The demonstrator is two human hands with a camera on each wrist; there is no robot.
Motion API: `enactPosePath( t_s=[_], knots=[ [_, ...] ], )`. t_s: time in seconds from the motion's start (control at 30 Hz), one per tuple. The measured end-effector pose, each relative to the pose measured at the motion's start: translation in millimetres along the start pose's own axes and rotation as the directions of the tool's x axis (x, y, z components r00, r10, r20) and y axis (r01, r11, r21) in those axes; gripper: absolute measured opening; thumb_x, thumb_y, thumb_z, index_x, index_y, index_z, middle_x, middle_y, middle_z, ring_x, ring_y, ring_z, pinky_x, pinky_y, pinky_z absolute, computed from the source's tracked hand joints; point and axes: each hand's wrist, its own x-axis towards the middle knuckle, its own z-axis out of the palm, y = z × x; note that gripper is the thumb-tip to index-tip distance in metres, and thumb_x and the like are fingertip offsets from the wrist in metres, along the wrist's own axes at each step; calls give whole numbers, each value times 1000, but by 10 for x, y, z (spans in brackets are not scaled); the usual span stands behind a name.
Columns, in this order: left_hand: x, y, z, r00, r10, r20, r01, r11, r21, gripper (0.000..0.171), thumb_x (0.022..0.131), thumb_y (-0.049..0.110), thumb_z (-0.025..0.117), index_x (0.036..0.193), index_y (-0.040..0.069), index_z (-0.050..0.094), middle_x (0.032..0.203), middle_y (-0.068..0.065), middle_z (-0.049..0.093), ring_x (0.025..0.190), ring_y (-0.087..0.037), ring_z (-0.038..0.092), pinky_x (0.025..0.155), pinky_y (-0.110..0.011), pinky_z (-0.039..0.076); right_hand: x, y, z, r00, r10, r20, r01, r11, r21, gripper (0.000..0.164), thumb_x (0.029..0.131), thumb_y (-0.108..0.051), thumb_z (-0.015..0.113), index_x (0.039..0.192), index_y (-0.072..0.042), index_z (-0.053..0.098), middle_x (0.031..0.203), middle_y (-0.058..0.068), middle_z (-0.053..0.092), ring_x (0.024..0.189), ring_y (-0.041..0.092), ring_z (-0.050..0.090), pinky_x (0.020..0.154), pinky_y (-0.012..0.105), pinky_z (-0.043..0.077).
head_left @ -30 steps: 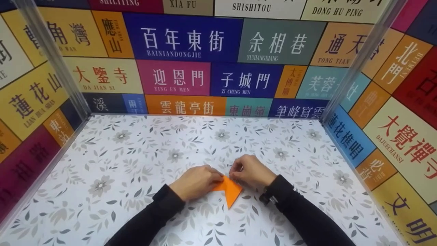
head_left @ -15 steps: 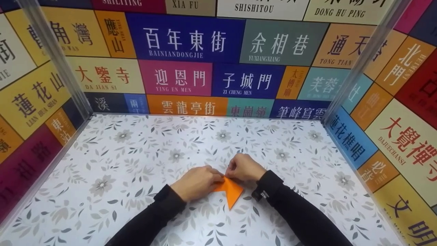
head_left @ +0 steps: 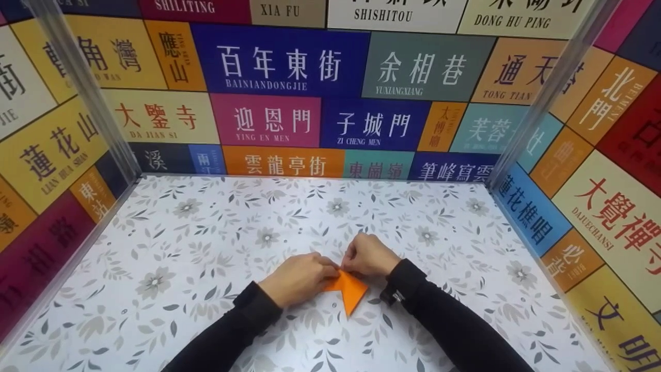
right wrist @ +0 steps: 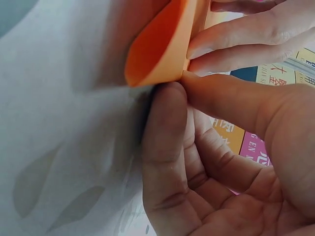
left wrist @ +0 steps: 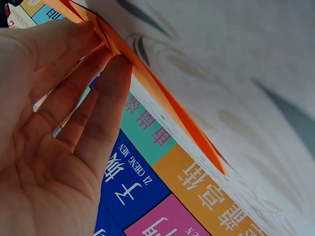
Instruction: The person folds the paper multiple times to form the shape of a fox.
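Observation:
A small folded sheet of orange paper [head_left: 353, 292] lies on the table between the two hands, one pointed corner toward the person. At its left part is the left hand [head_left: 300, 279], fingertips gathered on the paper; the left wrist view shows the thumb and fingers [left wrist: 110, 88] meeting at a raised fold. The right hand [head_left: 373, 256] pinches the paper's far corner between thumb and forefinger, its other fingers [right wrist: 216, 157] curled beneath. In the right wrist view a layer of the orange paper [right wrist: 160, 46] bows open just beside that pinch.
A white tabletop [head_left: 232, 217] with grey flowers and leaves lies under the work. Panels with colourful printed signs [head_left: 279, 62] stand at the back and both sides, joined by clear corner strips [head_left: 547, 98]. Dark sleeves [head_left: 449, 320] cover both forearms.
The right hand has moved slightly left, from beside the paper's far corner onto it, and has stayed there over the last half second. Left hand and paper keep nearly the same place.

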Motion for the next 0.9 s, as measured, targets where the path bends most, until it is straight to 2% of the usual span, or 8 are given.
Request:
enactPosePath(
  t_s=[0.3,0.57,0.9],
  knots=[
    [21,6,-13,999,-22,25,22,1000,-16,23,112,20,78,133,15,87,135,-4,87,120,-27,83,108,-44,69,1,3,12,1000,14,-13,-14,1000,3,13,92,-4,90,79,-9,87,70,-5,71,63,11,61,59,21,48],
    [23,61,-6,1000,-26,4,25,1000,18,21,113,22,77,130,16,86,121,-2,89,108,-25,84,97,-41,71,-42,4,24,999,21,-37,-21,1000,8,11,91,-5,93,82,-9,88,73,-1,79,65,11,63,61,20,50],
    [37,46,3,1000,-15,-13,16,999,39,17,111,19,79,125,17,88,115,0,88,102,-25,82,90,-41,71,-30,-20,2,997,-13,-80,10,999,-44,16,89,-8,97,77,-9,87,70,-3,76,65,10,61,64,20,48]
  ],
)
